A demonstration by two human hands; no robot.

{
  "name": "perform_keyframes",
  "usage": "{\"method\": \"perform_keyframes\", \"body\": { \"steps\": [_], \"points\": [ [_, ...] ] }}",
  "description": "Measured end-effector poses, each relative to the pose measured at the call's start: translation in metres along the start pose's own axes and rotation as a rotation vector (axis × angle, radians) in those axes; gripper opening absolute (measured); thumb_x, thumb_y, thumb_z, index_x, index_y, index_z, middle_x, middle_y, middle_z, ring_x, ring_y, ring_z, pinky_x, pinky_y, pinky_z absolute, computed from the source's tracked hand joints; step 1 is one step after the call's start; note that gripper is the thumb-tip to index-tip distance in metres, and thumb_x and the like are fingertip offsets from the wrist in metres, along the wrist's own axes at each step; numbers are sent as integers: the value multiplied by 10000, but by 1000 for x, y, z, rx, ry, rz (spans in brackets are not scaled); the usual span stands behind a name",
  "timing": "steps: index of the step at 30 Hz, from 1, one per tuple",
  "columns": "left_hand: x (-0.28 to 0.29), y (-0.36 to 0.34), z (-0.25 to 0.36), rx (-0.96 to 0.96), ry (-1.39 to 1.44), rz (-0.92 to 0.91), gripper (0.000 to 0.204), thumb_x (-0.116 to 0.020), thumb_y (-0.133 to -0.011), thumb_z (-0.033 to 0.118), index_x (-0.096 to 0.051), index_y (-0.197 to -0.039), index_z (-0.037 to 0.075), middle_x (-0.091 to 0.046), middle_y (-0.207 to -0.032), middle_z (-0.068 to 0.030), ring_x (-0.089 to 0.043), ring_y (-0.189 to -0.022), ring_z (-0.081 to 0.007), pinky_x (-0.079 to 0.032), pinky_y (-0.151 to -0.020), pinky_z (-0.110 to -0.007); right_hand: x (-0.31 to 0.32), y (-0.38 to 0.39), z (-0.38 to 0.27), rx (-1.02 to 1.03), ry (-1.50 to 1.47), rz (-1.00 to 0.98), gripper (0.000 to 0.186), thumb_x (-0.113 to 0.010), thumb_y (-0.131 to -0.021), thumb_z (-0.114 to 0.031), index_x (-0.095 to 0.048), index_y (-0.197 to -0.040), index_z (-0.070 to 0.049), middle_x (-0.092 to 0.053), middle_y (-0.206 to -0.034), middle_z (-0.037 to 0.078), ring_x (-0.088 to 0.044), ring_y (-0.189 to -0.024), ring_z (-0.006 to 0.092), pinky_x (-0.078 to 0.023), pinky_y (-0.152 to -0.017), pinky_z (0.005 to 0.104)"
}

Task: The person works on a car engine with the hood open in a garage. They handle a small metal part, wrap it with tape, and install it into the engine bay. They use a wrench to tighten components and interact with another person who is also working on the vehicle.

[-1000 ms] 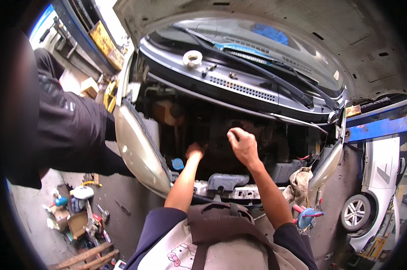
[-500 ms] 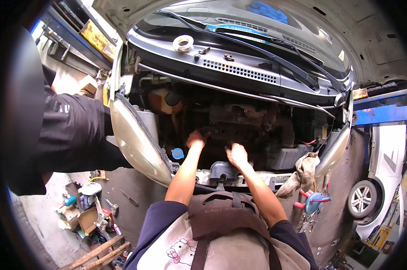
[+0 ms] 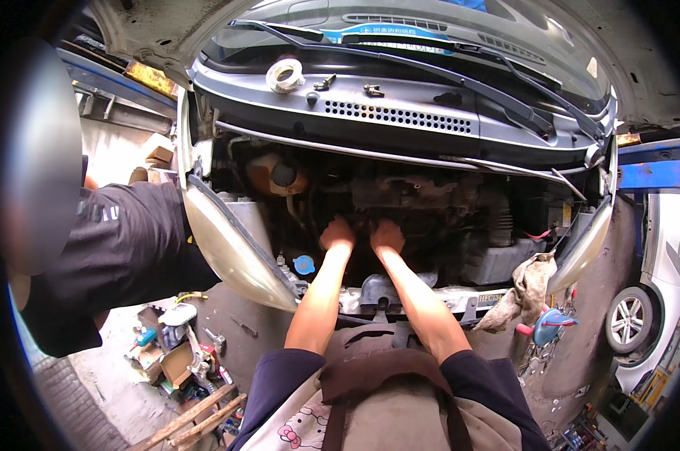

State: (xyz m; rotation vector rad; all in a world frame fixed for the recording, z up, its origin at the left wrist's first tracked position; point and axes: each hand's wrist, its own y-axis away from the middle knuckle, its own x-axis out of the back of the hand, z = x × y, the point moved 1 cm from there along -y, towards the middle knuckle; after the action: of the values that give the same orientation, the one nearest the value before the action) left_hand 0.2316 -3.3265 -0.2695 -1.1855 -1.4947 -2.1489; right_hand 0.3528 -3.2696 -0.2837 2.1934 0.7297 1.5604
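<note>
A person in a pale apron leans over the near edge of a car's open engine bay, both bare forearms reaching in. The left hand [image 3: 337, 234] and the right hand [image 3: 387, 235] are side by side, slightly apart, low in front of the dark engine [image 3: 407, 193], which sits in the middle of the bay. The fingers of both look curled, but shadow and blur hide the tips; whether either is clamped on a part cannot be told. Left of the hands are a blue cap [image 3: 304, 264] and, farther off, an amber reservoir [image 3: 278, 177] with a black lid; to the right is a grey box [image 3: 498, 261]. A stained rag [image 3: 522, 293] drapes over the near right edge, beside the right headlight [image 3: 584, 248]. On the far side, a roll of tape [image 3: 285, 76] and small metal parts [image 3: 374, 91] rest on the cowl [image 3: 257, 96] below the wipers. At left, another person in dark shorts [image 3: 129, 240] is beside the left headlight [image 3: 231, 244]. On the floor at near left, a cardboard box [image 3: 178, 366] lies among tools; a white car [image 3: 667, 248] is at far right.
</note>
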Motion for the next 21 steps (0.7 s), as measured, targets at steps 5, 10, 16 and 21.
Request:
{"method": "perform_keyframes", "body": {
  "steps": [5, 10, 16, 21],
  "points": [
    [4, 5, 9, 31, 77, -20, 656, -651, -840, 617, -641, -1149, 38, -676, -1160, -229, -645, -1116, -385, -540, -902, -480, 3, -10, 1, 50, -5, 49, 353, -612, -911, -429, -715, -934, -92, -712, -972, 206, -688, -936, 407, -559, -794, 528],
    [1, 2, 6, 32, 21, 4, 645, -679, -823, 606, -643, -1163, 60, -698, -1138, -180, -680, -1057, -357, -568, -836, -463, 12, -9, -5, 85, 16, 40, 335, -649, -894, -400, -716, -906, -72, -712, -959, 210, -687, -929, 409, -562, -797, 512],
    [12, 0, 15, 15, 43, 0, 550, -702, -814, 582, -731, -1017, 71, -721, -1065, -178, -697, -1017, -336, -571, -830, -450, 16, -11, -9, 95, 36, 63, 328, -653, -890, -376, -716, -894, -54, -708, -934, 225, -692, -908, 409, -567, -773, 521],
    [15, -2, 15, 8, 43, -14, 539, -721, -797, 579, -745, -1020, 89, -725, -1057, -164, -698, -1006, -343, -577, -818, -447, 16, -8, -14, 63, 17, 74, 284, -637, -884, -347, -723, -870, -77, -715, -932, 208, -693, -910, 406, -560, -779, 524]
  ]
}}
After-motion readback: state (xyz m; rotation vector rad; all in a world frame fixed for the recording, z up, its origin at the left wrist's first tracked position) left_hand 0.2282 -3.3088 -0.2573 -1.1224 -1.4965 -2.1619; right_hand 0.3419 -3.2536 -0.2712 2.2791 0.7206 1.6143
